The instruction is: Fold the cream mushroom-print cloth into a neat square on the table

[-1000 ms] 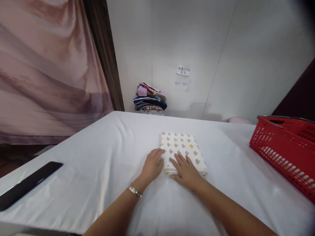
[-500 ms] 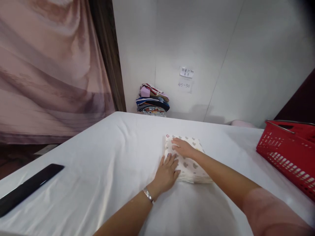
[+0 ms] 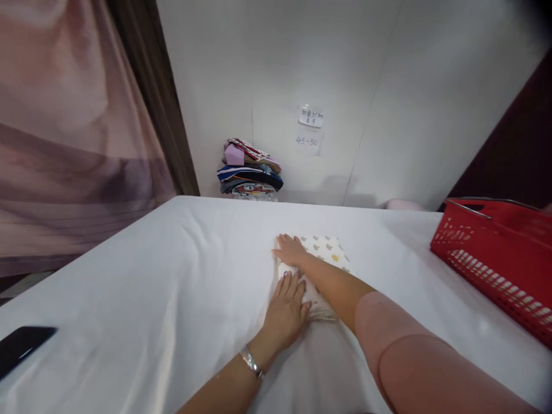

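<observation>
A folded white cloth (image 3: 318, 246) with grey and yellow printed motifs lies on the white-covered table, its layered edge facing me. My right hand (image 3: 290, 249) rests flat on its far left corner with the fingers spread. Nearer to me, my left hand (image 3: 287, 307) lies on the cloth's left edge, fingers stretched out; a silver bracelet circles that wrist. My right forearm crosses over the cloth and hides part of it. Whether the cloth is a garment or a sheet, I cannot tell.
A red plastic basket (image 3: 495, 259) stands at the table's right side. Beyond the far edge is a stack of folded clothes (image 3: 250, 172) by the wall, near paper signs (image 3: 309, 129). A black flat object (image 3: 26, 345) lies at left; a pink curtain (image 3: 77, 144) hangs behind it.
My right hand has slid left across the cloth to its far left corner. The left hand stays at the left edge. The whole view has shifted slightly to the right.
</observation>
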`<state>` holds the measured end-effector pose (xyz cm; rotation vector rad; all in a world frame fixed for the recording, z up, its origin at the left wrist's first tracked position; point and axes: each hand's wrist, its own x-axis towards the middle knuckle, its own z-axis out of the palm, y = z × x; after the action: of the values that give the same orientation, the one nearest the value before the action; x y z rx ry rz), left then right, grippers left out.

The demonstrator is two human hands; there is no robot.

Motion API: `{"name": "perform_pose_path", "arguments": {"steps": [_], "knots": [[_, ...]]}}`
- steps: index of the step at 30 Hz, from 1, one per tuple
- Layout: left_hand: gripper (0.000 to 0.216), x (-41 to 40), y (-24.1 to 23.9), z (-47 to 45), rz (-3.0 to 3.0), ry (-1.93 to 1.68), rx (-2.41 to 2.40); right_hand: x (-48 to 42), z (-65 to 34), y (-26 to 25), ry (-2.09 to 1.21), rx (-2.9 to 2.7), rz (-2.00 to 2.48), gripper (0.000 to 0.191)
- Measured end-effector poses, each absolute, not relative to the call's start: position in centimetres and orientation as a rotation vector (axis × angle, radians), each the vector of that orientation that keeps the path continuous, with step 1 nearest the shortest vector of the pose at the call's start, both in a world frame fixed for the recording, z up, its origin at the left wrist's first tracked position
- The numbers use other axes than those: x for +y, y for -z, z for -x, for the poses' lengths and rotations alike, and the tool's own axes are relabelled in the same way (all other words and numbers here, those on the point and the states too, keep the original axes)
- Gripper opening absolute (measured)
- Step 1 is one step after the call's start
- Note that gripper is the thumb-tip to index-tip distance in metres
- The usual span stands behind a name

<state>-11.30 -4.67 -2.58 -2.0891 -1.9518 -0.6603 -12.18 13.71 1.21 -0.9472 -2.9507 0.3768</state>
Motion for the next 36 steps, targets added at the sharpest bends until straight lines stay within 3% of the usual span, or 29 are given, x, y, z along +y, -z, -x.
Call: {"name": "perform_pose_path", "arguments": {"steps": [6,11,17,27,36], "knots": [[0.042,-4.7,2.4,11.6,2.081,0.647,-1.894,14.3,9.5,-3.0,-0.404,-2.886,0.873,0.052],[0.042,-4.7,2.2,11.6,2.073,0.636,-1.892,17.2,4.1,-3.6,-0.236,-2.785,1.15,0.061],[0.042,-4.6,2.5,11.6,2.059,0.627,-1.89,20.1,1.0,-1.0,-0.185,-2.808,1.353,0.067],[0.042,-4.7,2.2,11.8,2.07,0.621,-1.868,18.9,0.7,-2.8,-0.345,-2.788,1.314,0.06],[0.043,-4.6,1.5,11.6,2.115,0.587,-1.913,13.2,-3.0,-1.5,-0.362,-2.832,0.973,0.063]]}}
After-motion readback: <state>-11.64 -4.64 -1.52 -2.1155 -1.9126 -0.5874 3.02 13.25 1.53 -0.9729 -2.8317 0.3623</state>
